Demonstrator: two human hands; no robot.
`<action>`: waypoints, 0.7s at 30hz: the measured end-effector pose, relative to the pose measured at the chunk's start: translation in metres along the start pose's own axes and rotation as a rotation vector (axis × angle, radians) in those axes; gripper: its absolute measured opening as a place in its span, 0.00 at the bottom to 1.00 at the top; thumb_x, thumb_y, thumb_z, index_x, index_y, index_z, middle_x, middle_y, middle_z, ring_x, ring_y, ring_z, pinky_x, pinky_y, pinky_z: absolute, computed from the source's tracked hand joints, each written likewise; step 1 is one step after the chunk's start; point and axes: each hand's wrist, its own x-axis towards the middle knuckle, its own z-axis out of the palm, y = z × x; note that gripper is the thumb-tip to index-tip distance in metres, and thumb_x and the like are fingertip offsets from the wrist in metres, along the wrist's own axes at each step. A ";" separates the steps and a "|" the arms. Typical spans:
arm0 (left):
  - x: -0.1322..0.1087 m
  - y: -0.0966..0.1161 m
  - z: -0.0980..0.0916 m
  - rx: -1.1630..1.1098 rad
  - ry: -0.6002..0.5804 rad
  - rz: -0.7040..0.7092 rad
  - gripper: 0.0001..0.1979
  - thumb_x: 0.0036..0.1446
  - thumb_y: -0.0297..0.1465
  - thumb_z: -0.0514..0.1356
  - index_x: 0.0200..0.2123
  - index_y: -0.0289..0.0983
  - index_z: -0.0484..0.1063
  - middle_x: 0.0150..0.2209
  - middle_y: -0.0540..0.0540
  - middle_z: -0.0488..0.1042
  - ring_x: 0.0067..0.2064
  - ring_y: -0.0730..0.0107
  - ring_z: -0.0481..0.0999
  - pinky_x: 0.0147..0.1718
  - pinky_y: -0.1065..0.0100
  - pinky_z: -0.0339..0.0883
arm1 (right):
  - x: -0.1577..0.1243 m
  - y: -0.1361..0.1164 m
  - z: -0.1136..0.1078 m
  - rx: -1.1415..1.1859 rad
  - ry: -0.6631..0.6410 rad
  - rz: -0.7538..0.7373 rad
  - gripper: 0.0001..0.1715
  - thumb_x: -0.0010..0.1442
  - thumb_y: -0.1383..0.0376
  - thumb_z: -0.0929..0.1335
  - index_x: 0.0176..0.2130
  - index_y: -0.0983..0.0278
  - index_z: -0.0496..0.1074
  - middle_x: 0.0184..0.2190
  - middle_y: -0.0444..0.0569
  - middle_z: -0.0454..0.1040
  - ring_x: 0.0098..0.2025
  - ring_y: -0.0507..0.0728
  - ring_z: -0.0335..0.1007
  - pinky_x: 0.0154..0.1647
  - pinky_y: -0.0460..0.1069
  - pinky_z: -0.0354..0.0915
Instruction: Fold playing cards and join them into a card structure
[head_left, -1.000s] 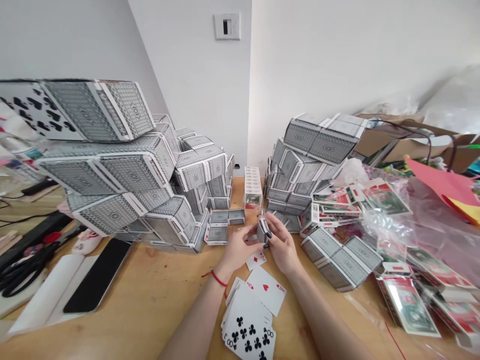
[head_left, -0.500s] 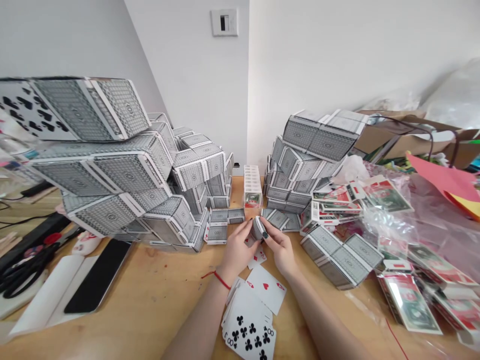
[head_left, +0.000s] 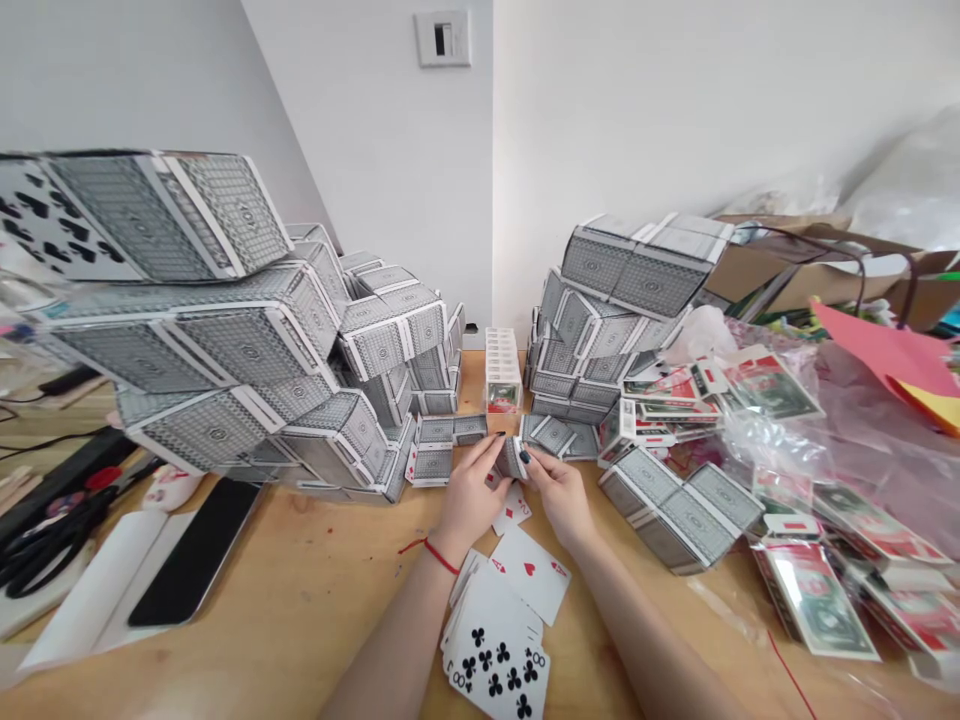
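Note:
Between my two hands is a folded playing card (head_left: 512,456), patterned grey back showing. My left hand (head_left: 475,492) grips its left side, fingers on top and thumb below. At its right edge my right hand (head_left: 556,490) pinches it with thumb and fingers. Fingers cover part of the card. Just below lies a loose diamond card (head_left: 511,511). Nearer me are an ace of hearts (head_left: 531,570) and a fanned pile of cards topped by an eight of clubs (head_left: 495,640). Flat folded card pieces (head_left: 433,464) rest left of my hands, and more card pieces (head_left: 559,437) lie to the right.
Tall stacks of card-built boxes stand at left (head_left: 225,350) and right (head_left: 600,330). Between them sits a wrapped row of card decks (head_left: 502,370). A card box (head_left: 682,505), empty packs (head_left: 817,595) and plastic fill the right. A phone (head_left: 196,550) and scissors (head_left: 67,530) lie left.
The folded card has turned slightly between my hands, and my right fingers have shifted along its edge. The whole view has moved a little; the stacks and loose cards stay put.

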 end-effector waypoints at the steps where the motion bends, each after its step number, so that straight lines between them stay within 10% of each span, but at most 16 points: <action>1: 0.000 0.000 0.000 -0.003 0.000 0.003 0.28 0.47 0.23 0.57 0.53 0.40 0.59 0.53 0.46 0.63 0.54 0.67 0.63 0.53 0.65 0.59 | 0.000 -0.001 0.000 0.001 -0.010 -0.002 0.20 0.49 0.56 0.67 0.40 0.63 0.74 0.42 0.50 0.74 0.47 0.62 0.66 0.47 0.57 0.61; 21: -0.001 0.001 0.003 0.008 -0.038 0.065 0.28 0.46 0.23 0.58 0.53 0.41 0.59 0.51 0.45 0.65 0.54 0.64 0.62 0.53 0.59 0.59 | -0.010 -0.009 0.004 -0.317 0.237 -0.068 0.16 0.51 0.56 0.65 0.33 0.65 0.73 0.31 0.51 0.77 0.33 0.59 0.72 0.35 0.52 0.67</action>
